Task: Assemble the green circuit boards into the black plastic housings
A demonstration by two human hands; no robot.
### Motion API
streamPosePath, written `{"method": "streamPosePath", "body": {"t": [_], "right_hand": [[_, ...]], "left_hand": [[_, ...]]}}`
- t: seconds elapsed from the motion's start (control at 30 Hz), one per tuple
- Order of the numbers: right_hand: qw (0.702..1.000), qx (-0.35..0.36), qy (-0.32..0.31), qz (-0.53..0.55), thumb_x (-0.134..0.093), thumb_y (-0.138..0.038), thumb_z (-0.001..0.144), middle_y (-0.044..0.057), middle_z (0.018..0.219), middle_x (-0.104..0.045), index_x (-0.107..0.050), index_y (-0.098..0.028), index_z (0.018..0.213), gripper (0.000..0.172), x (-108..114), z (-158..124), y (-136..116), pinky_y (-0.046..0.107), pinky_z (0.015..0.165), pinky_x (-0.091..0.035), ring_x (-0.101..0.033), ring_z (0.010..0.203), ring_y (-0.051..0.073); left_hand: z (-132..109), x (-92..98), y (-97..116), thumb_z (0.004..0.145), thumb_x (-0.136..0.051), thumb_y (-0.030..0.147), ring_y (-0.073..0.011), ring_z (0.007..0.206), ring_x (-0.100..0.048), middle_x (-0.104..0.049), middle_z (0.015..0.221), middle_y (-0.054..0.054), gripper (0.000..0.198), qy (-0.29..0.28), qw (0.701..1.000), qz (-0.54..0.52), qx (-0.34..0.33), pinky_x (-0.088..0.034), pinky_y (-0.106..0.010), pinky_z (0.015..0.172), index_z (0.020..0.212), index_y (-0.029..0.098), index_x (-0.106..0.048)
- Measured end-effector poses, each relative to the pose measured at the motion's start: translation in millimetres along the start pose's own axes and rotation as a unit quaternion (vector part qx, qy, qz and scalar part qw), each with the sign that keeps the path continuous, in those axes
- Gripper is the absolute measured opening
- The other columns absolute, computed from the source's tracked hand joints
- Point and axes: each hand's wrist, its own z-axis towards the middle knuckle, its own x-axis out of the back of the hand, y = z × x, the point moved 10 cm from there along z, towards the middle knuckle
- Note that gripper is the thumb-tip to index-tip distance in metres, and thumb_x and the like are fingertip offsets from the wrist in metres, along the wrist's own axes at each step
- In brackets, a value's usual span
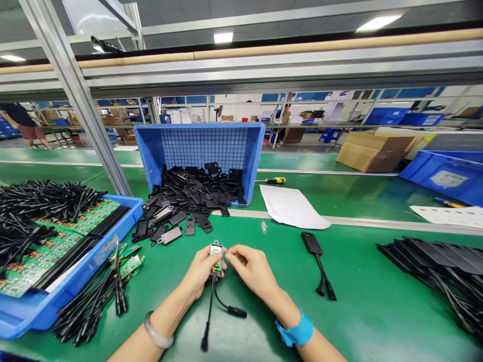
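A green-matted workbench (pixel 264 322) runs across a factory floor, with shelving, cartons and blue crates beyond an aluminium frame.

Nearest the camera, the left hand (pixel 202 271) pinches a small green circuit board (pixel 216 251) between thumb and fingers, closed on its lower edge where two black leads (pixel 222 306) hang down onto the mat. The right hand (pixel 251 266) sits just beside the board, its fingertips curled together near the board's right edge; whether it holds some small part I cannot tell. A pale bangle is on the left wrist, a blue strap on the right.

To the right lies a finished black unit with twin leads (pixel 319 266), apart from the hands. To the left, loose boards with leads (pixel 113 281) spill beside a blue tray (pixel 75 271) of green boards and black cables. At the far right lies a stack of black cased units (pixel 433 261).

Further back, a tipped blue crate (pixel 199 146) pours black plastic shells (pixel 188 201) onto the mat; a paper sheet (pixel 290 206) and a screwdriver (pixel 275 180) lie beside it. A person stands far off at the left.

This looks like the stage where a bare board is being readied for its casing. The next move seems to call for a shell from the pile, brought square to the board so the leads sit in their outlet without strain.
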Motion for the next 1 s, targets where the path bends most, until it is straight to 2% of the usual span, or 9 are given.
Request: {"method": "streamPosePath", "body": {"t": [0.1,0.27,0.53,0.77,1.0], "right_hand": [[0.995,0.088,0.024,-0.047,-0.049,-0.022,0.09,0.003,0.079,-0.063,-0.067,-0.02,0.087,0.018,8,-1,-12,0.026,0.064,-0.043,-0.057,0.07,0.017],[0.975,0.168,-0.016,-0.146,-0.048,-0.021,0.094,0.006,0.085,-0.06,-0.068,-0.021,0.094,0.02,-3,-5,-21,0.028,0.067,-0.044,-0.056,0.078,0.019],[0.971,0.19,-0.011,-0.142,-0.053,-0.02,0.093,0.004,0.081,-0.063,-0.066,-0.02,0.086,0.015,-5,-7,-19,0.029,0.067,-0.044,-0.055,0.076,0.019],[0.977,0.169,-0.025,-0.131,-0.055,-0.018,0.091,0.003,0.078,-0.061,-0.064,-0.02,0.082,0.013,-5,-4,-13,0.028,0.067,-0.044,-0.054,0.076,0.018],[0.948,0.184,-0.07,-0.251,-0.044,-0.012,0.093,0.006,0.08,-0.055,-0.055,-0.018,0.081,0.017,-22,-6,-22,0.03,0.064,-0.042,-0.049,0.076,0.021]], "left_hand": [[-3,-13.8,-5,0.071,-0.065,0.036,-0.0096,0.045,-0.052,-0.061,0.06,-0.001,0.026,-0.056,0.997,0.046,0.023,-0.038,-0.019,0.044,0.083,0.014,-0.058],[-6,-24.0,-5,0.072,-0.06,0.03,-0.0094,0.046,-0.05,-0.06,0.058,-0.001,0.018,-0.089,0.991,0.097,0.02,-0.041,-0.02,0.046,0.08,0.014,-0.057],[-5,-25.5,-12,0.071,-0.055,0.03,-0.0087,0.047,-0.047,-0.058,0.057,0.001,0.017,-0.11,0.982,0.148,0.029,-0.044,-0.021,0.048,0.078,0.014,-0.054],[-4,-26.1,-15,0.068,-0.053,0.03,-0.0084,0.043,-0.046,-0.058,0.056,0.001,0.016,-0.12,0.979,0.164,0.034,-0.041,-0.021,0.045,0.076,0.016,-0.052],[-3,-22.9,-21,0.068,-0.054,0.03,-0.0085,0.041,-0.048,-0.059,0.056,0.0,0.017,-0.124,0.973,0.186,0.059,-0.036,-0.019,0.041,0.075,0.016,-0.051]]}}
